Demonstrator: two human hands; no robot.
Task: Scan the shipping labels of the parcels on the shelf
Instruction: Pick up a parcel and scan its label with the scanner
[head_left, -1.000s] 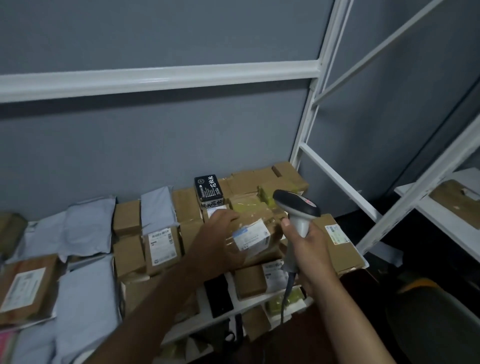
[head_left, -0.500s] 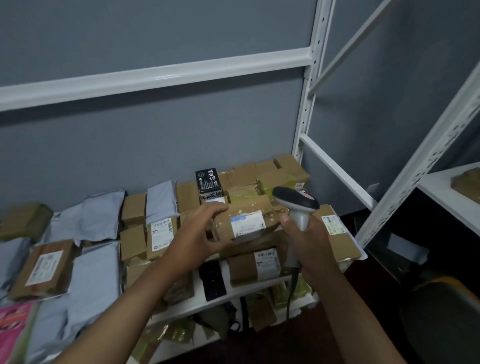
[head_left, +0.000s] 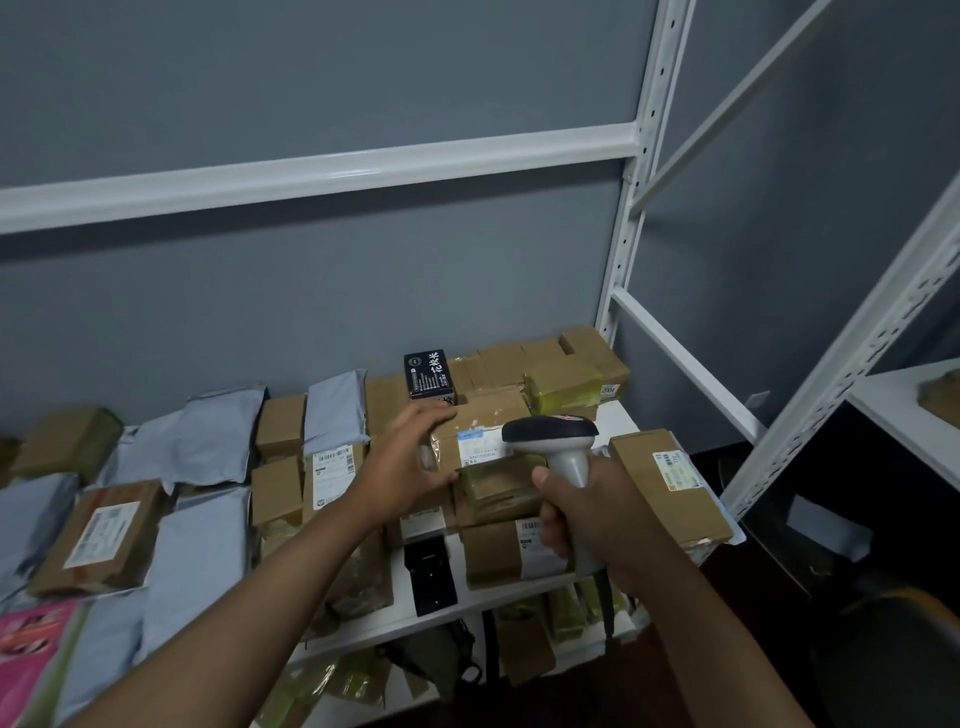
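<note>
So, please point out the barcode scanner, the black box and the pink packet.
barcode scanner (head_left: 550, 432): head view, on its dark head.
black box (head_left: 429, 374): head view, on its printed top face.
pink packet (head_left: 26, 649): head view, on its pink front.

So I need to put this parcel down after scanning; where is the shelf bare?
Bare white shelf shows behind the scanner, between the held parcel and the long box at the right end. A narrower strip holds a flat black item. Leftward, boxes and grey mailers crowd everything.

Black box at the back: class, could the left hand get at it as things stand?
Probably yes. The left hand grips a parcel just in front of the black box, with nothing between; it must let go first.
</note>
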